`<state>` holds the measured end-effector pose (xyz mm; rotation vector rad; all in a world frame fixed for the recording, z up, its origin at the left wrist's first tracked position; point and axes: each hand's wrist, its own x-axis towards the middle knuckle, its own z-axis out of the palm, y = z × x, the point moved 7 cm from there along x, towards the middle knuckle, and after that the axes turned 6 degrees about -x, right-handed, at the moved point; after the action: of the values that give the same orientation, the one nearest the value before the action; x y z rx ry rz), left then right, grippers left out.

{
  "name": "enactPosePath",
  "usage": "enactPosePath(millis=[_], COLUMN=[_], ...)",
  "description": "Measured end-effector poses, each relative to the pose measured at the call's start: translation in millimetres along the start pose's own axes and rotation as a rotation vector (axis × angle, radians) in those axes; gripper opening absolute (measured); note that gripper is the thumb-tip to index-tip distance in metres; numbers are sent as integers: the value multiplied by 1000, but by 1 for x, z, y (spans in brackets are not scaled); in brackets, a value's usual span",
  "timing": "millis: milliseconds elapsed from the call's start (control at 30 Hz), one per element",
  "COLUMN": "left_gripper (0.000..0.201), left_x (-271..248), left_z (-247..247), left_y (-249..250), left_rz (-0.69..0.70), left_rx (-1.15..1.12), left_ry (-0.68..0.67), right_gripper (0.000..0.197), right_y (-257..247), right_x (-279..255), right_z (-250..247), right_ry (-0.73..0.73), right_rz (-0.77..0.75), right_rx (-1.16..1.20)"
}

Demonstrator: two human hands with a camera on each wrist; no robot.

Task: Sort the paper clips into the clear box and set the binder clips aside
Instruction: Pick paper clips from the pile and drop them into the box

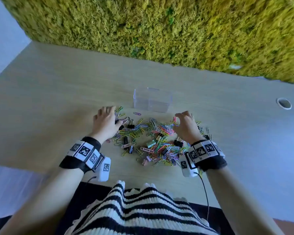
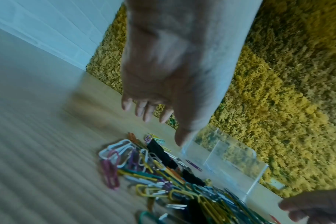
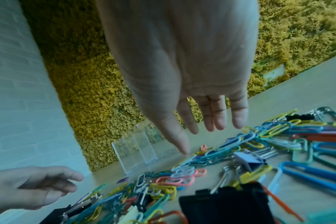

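A heap of coloured paper clips [image 1: 153, 133] mixed with binder clips lies mid-table; a black binder clip [image 1: 178, 143] and a green one [image 1: 151, 143] show among them. The clear box [image 1: 152, 100] stands empty just behind the heap, also seen in the wrist views [image 2: 230, 159] [image 3: 136, 145]. My left hand [image 1: 115, 114] hovers over the heap's left edge with loosely bent fingers [image 2: 144, 115], holding nothing. My right hand [image 1: 176, 121] is over the right side, fingers [image 3: 211, 121] straight, thumb tip touching clips. A large black binder clip [image 3: 224, 204] lies under the right wrist.
One purple paper clip [image 1: 137, 113] lies alone between heap and box. A round cable hole [image 1: 283, 103] sits far right in the wooden table [image 1: 58, 99]. A moss wall [image 1: 159, 31] bounds the far edge. The near edge is at my striped top [image 1: 139, 209].
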<state>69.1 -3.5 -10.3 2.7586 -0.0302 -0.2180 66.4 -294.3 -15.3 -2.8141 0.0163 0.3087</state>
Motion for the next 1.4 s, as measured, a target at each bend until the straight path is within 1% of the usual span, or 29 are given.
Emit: enactPosePath(millis=[33, 67, 133, 200, 267, 333, 367, 433, 500, 567, 600, 667, 733, 800, 900, 1000, 1100, 1200, 1267, 1333, 1400], left_gripper=[64, 64, 62, 62, 62, 62, 62, 60, 58, 59, 62, 67, 71, 72, 74, 74, 75, 74, 74, 75, 78], left_x=[-1, -2, -3, -4, -5, -5, -6, -4, -2, 1, 3, 5, 4, 3, 0, 0, 0, 0, 0, 1, 6], left_z=[0, 1, 8, 18, 27, 35, 37, 35, 26, 20, 20, 25, 33, 35, 34, 34, 34, 35, 34, 33, 32], left_y=[-7, -13, -21, -17, -8, 2, 6, 10, 6, -7, -17, -37, -44, -43, -39, -39, -40, -40, -39, -38, -36], left_rz=[-64, -100, -115, -59, 25, 101, 128, 168, 172, 117, 61, -43, -71, -68, -76, -75, -65, -60, -58, -52, -40], left_rx=[14, 28, 34, -11, -42, -50, -63, -106, -102, -71, -55, -35, -17, -8, 15, 0, 1, -11, -19, -40, -63], left_ry=[-22, -32, -65, -99, -144, -183, -192, -157, -84, -40, -52, -128, -207, -229, -222, -214, -216, -216, -219, -219, -217], right_gripper=[43, 41, 42, 44, 42, 43, 45, 46, 44, 44, 49, 59, 63, 54, 33, 25, 10, 7, 8, 14, 16], right_y=[1, 0, -6, -19, -31, -36, -34, -25, -19, -20, -23, -26, -28, -31, -34, -29, -23, -13, -9, -10, -15], right_x=[1, 1, -2, -6, -9, -10, -9, -4, -1, -2, -4, -6, -7, -7, -6, -4, -4, -5, -4, 0, 5], right_z=[1, 2, 9, 17, 22, 23, 21, 14, 12, 17, 20, 24, 24, 23, 21, 19, 9, -3, -11, -21, -33], right_ry=[-16, -27, -52, -59, -55, -65, -60, -15, -7, -66, -102, -147, -130, -86, -36, -17, 19, 61, 89, 122, 159], right_rz=[17, 26, 3, -67, -167, -214, -199, -137, -111, -155, -182, -205, -192, -186, -159, -110, -73, -18, 14, -2, -25], right_rx=[-15, -31, -55, -45, -12, 26, 44, 65, 63, 32, 9, -23, -32, -27, 25, 69, 169, 293, 357, 379, 398])
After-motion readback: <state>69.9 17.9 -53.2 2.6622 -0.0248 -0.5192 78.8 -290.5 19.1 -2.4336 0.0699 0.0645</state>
